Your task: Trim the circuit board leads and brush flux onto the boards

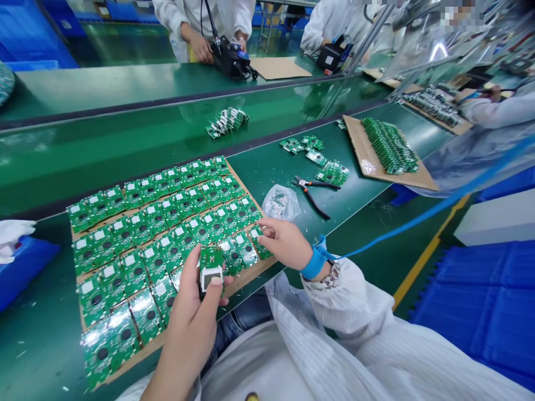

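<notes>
My left hand [194,312] is closed around a small green circuit board with a white-framed part [211,274], the thumb pressing on its face. To its right, my right hand [288,243] has its thumb and fingertips drawn together over the right end of the nearest row of circuit boards [184,231]. What those fingers hold, if anything, is hidden. The boards lie in several rows on a cardboard sheet [246,281], with white squares and black round parts. Just beyond the right hand sits a clear plastic bag [281,203] of small parts.
Cutters [313,195] with black handles lie right of the bag, near loose boards [333,172]. Farther right, a cardboard sheet [355,145] bears stacked boards [390,146]. A board pile [228,121] sits on the conveyor. A blue strap [434,209] runs from my right wrist. Co-workers sit opposite and right.
</notes>
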Available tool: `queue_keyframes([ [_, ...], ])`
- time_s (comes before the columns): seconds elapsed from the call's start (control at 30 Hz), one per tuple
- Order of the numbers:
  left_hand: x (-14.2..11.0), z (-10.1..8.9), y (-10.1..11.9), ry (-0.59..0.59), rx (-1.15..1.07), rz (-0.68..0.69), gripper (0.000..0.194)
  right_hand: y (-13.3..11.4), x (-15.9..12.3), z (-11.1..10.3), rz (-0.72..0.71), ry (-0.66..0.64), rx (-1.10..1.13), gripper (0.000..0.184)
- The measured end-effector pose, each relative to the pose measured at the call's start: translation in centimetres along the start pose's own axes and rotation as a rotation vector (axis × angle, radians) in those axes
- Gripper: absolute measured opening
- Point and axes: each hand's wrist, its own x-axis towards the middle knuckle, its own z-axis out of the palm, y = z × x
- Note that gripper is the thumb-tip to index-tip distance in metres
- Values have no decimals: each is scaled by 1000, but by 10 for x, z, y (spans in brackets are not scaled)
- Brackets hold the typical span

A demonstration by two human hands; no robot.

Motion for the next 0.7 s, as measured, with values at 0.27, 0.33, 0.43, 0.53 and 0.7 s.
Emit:
queue_keyframes([
  [0.27,0,0,-6,-18,162,49,68,-1,-5,4,16,133,-38,31],
  [0.33,-1,3,-3,-8,216,85,67,-6,-10,3,15,182,-24,31],
  [0.43,-3,7,0,29,341,172,64,-19,-22,2,17,204,131,26],
  [0.53,-1,11,1,80,530,294,63,-38,-38,8,62,-54,477,29],
  [0.7,7,18,-6,98,792,436,67,-52,-48,27,19,-259,576,25],
])
